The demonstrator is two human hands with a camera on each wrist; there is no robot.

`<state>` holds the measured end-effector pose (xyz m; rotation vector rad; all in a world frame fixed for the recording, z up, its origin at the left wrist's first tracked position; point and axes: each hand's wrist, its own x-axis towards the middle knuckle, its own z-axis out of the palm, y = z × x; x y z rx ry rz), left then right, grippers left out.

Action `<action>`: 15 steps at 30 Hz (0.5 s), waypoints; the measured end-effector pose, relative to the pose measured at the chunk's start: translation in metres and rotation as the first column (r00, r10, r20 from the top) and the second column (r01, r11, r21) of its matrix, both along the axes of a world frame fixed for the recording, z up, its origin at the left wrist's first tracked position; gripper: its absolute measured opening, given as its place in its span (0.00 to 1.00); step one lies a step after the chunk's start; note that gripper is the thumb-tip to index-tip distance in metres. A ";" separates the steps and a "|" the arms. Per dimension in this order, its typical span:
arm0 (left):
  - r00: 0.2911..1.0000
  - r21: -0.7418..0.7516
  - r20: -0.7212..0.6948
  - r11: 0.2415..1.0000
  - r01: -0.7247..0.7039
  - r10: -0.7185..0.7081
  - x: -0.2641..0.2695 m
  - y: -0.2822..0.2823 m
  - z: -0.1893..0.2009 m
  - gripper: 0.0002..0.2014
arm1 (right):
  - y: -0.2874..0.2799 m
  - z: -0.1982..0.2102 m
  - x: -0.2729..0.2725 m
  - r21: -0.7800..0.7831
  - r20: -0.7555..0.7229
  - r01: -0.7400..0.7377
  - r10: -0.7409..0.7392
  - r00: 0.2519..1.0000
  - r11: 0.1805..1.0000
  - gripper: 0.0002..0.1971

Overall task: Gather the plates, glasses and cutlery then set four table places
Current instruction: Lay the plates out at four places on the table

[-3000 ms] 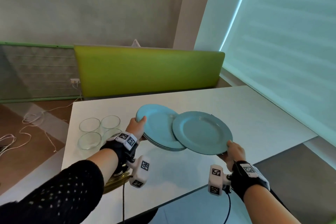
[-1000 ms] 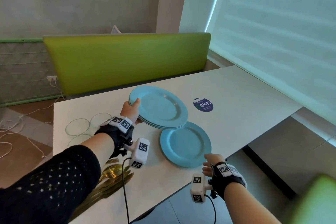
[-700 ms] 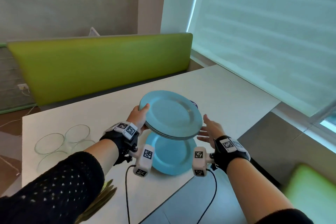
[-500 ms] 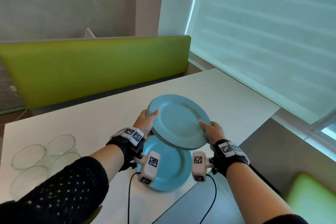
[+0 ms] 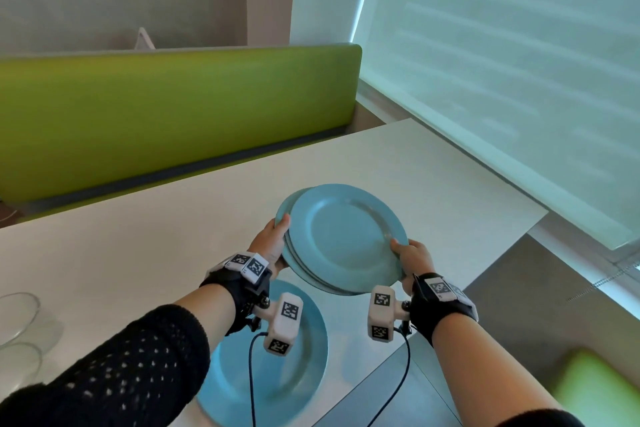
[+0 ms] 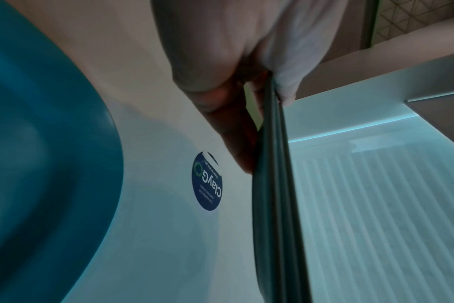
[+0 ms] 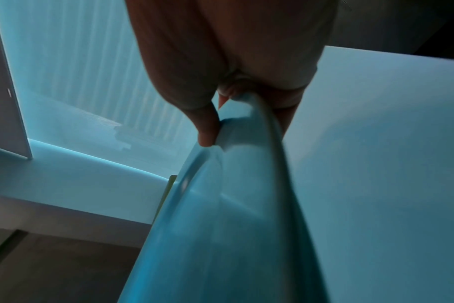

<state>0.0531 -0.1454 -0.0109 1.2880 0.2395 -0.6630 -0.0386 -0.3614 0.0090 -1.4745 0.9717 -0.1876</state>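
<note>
A stack of blue plates (image 5: 343,239) hangs above the white table (image 5: 145,239). My left hand (image 5: 273,243) grips the stack's left rim, thumb on top. My right hand (image 5: 408,253) pinches the right rim of the top plate (image 7: 220,215), which sits shifted a little to the right on the stack. In the left wrist view the stack's edge (image 6: 272,184) shows between thumb and fingers. One more blue plate (image 5: 277,371) lies flat on the table near its front edge, partly hidden by my left forearm; it shows again as a blue plate (image 6: 39,143) at the left.
Clear glasses (image 5: 17,326) stand at the table's left edge. A round dark blue sticker (image 6: 208,182) is on the tabletop under the stack. A green bench back (image 5: 173,114) runs behind the table, a blind-covered window (image 5: 502,62) along the right.
My right hand let go of the plate laid on the table, rose and took hold of the top plate's right rim. The held stack moved right and forward over the table.
</note>
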 end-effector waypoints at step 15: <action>0.981 0.198 0.064 0.961 -0.192 0.183 0.037 -0.027 -0.034 0.32 | -0.045 -0.017 0.023 0.145 -0.015 0.085 -0.084 0.996 0.986 0.05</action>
